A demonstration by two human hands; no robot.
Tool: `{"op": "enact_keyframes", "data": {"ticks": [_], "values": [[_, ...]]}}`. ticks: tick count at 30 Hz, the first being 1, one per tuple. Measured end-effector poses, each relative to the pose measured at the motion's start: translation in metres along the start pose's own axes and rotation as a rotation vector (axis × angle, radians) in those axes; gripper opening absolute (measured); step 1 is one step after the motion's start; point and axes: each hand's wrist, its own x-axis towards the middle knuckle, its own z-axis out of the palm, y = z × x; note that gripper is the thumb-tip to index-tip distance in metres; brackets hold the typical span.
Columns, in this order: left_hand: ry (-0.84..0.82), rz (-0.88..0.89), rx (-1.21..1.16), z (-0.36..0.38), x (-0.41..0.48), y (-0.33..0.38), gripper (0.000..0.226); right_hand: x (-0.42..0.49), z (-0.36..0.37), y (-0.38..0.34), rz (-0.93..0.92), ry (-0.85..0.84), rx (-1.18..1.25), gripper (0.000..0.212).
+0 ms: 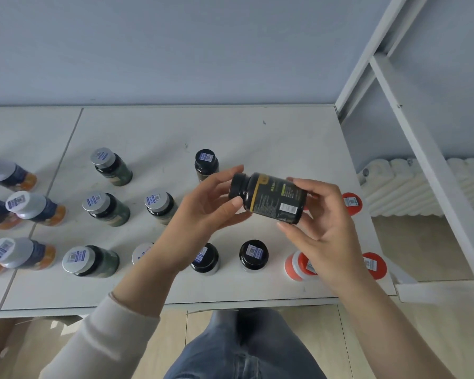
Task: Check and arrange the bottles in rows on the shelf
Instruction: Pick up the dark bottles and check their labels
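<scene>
Bottle [268, 198] lies sideways above the shelf [230, 127], your left hand [200, 214] pinching its cap and right hand [323, 231] curled round its base (label up, being checked), while the other bottles [107, 209] mostly stand in rows, so it probably only needs its slot.

Rows of bottles [106, 209] stand on the shelf [230, 127]. The held bottle [268, 198] lies on its side above them, with the left hand [203, 209] at its cap and the right hand [320, 228] at its bottom. A radiator [394, 187] sits right of the shelf.
</scene>
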Motion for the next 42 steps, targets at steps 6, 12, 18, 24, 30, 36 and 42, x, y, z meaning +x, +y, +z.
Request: {"op": "enact_keyframes", "data": {"ticks": [6, 12, 18, 24, 30, 36, 42], "values": [[0.035, -0.130, -0.290, 0.006, 0.007, -0.008, 0.037, 0.005, 0.004, -0.007, -0.120, 0.087, -0.252, 0.056], [0.051, -0.236, -0.391, 0.005, 0.023, -0.004, 0.030, 0.014, 0.008, -0.004, -0.472, 0.032, -0.732, 0.054], [0.029, -0.104, 0.145, -0.009, 0.035, -0.001, 0.034, 0.008, -0.019, 0.005, -0.217, -0.184, -0.955, 0.063], [-0.023, 0.067, 0.925, 0.006, 0.051, -0.018, 0.043, 0.020, -0.032, -0.010, 0.099, -0.409, -1.381, 0.058], [-0.101, 0.029, 1.242, 0.011, 0.064, -0.045, 0.045, 0.032, -0.038, -0.011, 0.157, -0.461, -1.478, 0.057], [-0.039, 0.020, 1.286, 0.012, 0.064, -0.053, 0.048, 0.042, -0.044, -0.009, 0.108, -0.464, -1.478, 0.055], [0.054, 0.090, 1.452, 0.000, 0.053, -0.034, 0.066, 0.049, -0.038, -0.010, 0.020, -0.466, -1.439, 0.054]]}}
